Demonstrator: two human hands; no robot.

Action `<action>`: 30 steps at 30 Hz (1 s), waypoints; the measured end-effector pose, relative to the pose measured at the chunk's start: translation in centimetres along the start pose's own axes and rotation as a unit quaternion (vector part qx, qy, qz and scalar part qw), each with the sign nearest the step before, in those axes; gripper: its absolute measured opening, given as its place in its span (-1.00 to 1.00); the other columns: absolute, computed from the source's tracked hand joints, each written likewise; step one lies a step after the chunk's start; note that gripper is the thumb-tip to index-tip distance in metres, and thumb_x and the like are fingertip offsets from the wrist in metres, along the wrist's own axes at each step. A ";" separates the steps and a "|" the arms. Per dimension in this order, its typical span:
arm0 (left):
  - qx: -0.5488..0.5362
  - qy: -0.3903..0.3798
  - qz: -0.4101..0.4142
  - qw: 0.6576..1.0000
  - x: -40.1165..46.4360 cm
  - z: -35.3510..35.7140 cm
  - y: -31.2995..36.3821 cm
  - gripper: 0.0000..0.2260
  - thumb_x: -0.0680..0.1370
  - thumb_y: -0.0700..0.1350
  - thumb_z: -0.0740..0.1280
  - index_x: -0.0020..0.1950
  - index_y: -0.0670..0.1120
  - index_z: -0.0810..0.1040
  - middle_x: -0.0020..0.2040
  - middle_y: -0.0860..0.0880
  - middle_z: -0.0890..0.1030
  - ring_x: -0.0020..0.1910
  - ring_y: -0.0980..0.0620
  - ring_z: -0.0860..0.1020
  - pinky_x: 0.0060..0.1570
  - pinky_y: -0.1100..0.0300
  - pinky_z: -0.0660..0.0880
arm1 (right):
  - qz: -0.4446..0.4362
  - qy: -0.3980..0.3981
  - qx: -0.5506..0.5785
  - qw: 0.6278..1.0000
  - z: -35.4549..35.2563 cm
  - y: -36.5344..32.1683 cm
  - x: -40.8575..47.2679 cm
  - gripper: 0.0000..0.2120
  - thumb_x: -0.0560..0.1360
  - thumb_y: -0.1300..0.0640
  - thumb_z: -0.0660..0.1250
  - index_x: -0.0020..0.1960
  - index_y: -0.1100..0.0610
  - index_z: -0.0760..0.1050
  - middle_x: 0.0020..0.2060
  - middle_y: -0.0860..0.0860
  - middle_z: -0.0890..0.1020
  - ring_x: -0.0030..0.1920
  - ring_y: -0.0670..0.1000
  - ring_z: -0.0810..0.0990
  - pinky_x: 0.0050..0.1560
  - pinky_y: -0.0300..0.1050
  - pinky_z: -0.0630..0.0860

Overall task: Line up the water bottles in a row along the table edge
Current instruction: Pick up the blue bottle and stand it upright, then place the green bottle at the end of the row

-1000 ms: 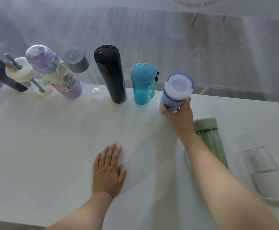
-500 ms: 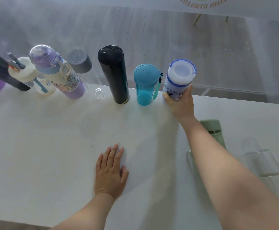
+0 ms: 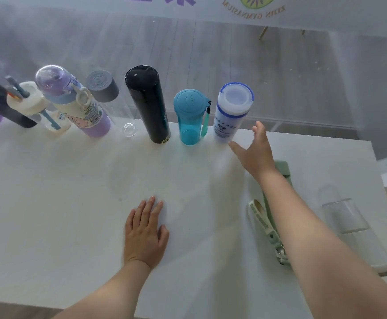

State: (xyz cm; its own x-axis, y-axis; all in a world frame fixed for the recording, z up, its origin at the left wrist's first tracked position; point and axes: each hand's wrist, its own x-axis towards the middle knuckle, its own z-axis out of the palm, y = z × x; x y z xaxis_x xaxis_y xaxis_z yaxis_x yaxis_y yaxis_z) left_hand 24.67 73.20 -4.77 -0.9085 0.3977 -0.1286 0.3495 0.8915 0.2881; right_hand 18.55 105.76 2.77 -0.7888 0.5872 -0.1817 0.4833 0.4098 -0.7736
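Head view: bottles stand in a row along the table's (image 3: 49, 203) far edge, the white-and-blue bottle (image 3: 230, 113) at its right end. The right hand (image 3: 254, 153), fingers spread, hovers just beside it; the left hand (image 3: 145, 233) lies flat. A green bottle (image 3: 284, 171) is half hidden under the right arm.

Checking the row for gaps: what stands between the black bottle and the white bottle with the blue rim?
In the head view, one thing: the teal bottle, upright between the black bottle and the white bottle with the blue rim.
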 end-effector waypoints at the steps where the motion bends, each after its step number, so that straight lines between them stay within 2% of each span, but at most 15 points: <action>1: 0.001 -0.001 -0.001 1.000 0.0 0.0 0.0 -0.46 0.46 0.01 0.10 0.45 -0.04 0.34 0.49 -0.04 0.32 0.47 -0.05 0.24 0.45 -0.05 0.10 | -0.011 0.008 -0.005 1.000 -0.8 0.2 -1.1 -0.18 0.47 0.03 0.44 0.55 0.18 0.06 0.50 0.10 0.28 0.50 0.04 0.25 0.41 -0.13 0.22; 6: 0.003 -0.001 -0.003 1.000 -0.2 -0.1 0.3 -0.46 0.46 0.01 0.09 0.45 -0.05 0.35 0.48 -0.06 0.34 0.47 -0.06 0.24 0.45 -0.04 0.08 | -0.071 0.041 -0.026 0.996 -4.5 3.2 -7.4 -0.53 0.53 0.24 0.29 0.43 0.15 0.32 0.34 0.04 0.46 0.36 0.03 0.41 0.33 -0.20 0.28; 9: 0.002 0.005 -0.004 1.000 -0.3 -0.1 0.4 -0.46 0.45 0.01 0.09 0.44 -0.06 0.35 0.47 -0.08 0.35 0.45 -0.08 0.26 0.44 -0.03 0.06 | -0.088 0.070 -0.041 0.993 -6.2 5.7 -11.1 -0.61 0.53 0.30 0.26 0.34 0.15 0.39 0.23 0.05 0.51 0.27 0.04 0.44 0.29 -0.18 0.32; 13: -0.016 0.022 -0.007 1.000 -0.4 -0.2 0.5 -0.46 0.44 0.02 0.10 0.41 -0.07 0.38 0.41 -0.10 0.41 0.40 -0.11 0.30 0.40 -0.04 0.11 | -0.025 0.063 -0.034 0.997 -7.5 9.0 -15.7 -0.55 0.51 0.25 0.32 0.37 0.13 0.33 0.24 0.02 0.45 0.30 0.05 0.40 0.32 -0.07 0.34; 18: -0.093 0.034 -0.034 0.994 -0.1 -0.3 2.0 -0.47 0.38 0.04 0.11 0.31 -0.08 0.45 0.27 -0.12 0.47 0.26 -0.18 0.39 0.30 -0.09 0.23 | 0.078 0.055 -0.015 0.995 -7.7 11.9 -20.8 -0.29 0.39 -0.02 0.50 0.42 0.04 0.22 0.20 -0.11 0.35 0.26 0.02 0.42 0.21 -0.02 0.45; 22: -0.129 -0.018 0.058 0.990 1.0 0.1 6.9 -0.44 0.36 0.01 0.14 0.36 -0.09 0.41 0.33 -0.12 0.45 0.27 -0.17 0.43 0.31 -0.07 0.31 | 0.132 0.038 0.007 0.990 -7.3 13.1 -22.4 -0.11 0.32 -0.11 0.55 0.48 0.04 0.15 0.30 0.00 0.38 0.30 0.03 0.42 0.28 -0.02 0.44; 24: -0.142 -0.055 0.117 0.981 1.4 0.0 10.1 -0.44 0.42 -0.05 0.21 0.43 -0.11 0.34 0.42 -0.12 0.35 0.37 -0.13 0.35 0.39 0.04 0.23 | 0.144 0.035 0.003 0.989 -7.2 13.4 -22.6 -0.07 0.30 -0.12 0.55 0.50 0.05 0.13 0.33 0.03 0.38 0.33 0.04 0.40 0.31 -0.02 0.41; 26: -0.150 -0.113 0.182 0.965 1.9 -0.1 13.3 -0.41 0.47 -0.15 0.29 0.49 -0.10 0.23 0.51 -0.10 0.20 0.47 -0.08 0.21 0.43 0.20 0.06 | 0.143 0.033 0.005 0.989 -7.0 13.6 -22.7 -0.09 0.29 -0.13 0.54 0.48 0.05 0.16 0.31 0.02 0.42 0.31 0.05 0.42 0.29 0.01 0.44; 27: -0.140 -0.120 0.223 0.957 2.4 -0.1 14.8 -0.38 0.47 -0.17 0.31 0.51 -0.10 0.19 0.53 -0.10 0.16 0.49 -0.08 0.17 0.44 0.21 0.03 | 0.141 0.033 0.006 0.989 -7.0 13.7 -22.7 -0.13 0.30 -0.12 0.54 0.46 0.04 0.18 0.29 0.01 0.44 0.29 0.05 0.44 0.27 0.02 0.47; 30: -0.063 -0.105 0.332 0.935 4.0 0.0 18.7 -0.29 0.43 -0.18 0.32 0.53 -0.08 0.12 0.55 -0.11 0.11 0.50 -0.13 0.13 0.48 0.06 0.09 | 0.136 0.032 0.023 0.990 -7.4 13.5 -22.5 -0.28 0.32 -0.07 0.53 0.36 -0.01 0.27 0.16 -0.03 0.49 0.18 0.03 0.51 0.15 -0.03 0.51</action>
State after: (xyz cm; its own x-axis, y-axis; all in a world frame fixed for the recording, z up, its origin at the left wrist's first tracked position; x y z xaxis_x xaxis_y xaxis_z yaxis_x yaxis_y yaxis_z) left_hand 27.53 91.44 0.09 -0.4316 0.9000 -0.0609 0.7791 0.4059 0.4777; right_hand 45.58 103.25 0.90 -0.6056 0.7155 -0.3482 0.6551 0.1999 -0.7286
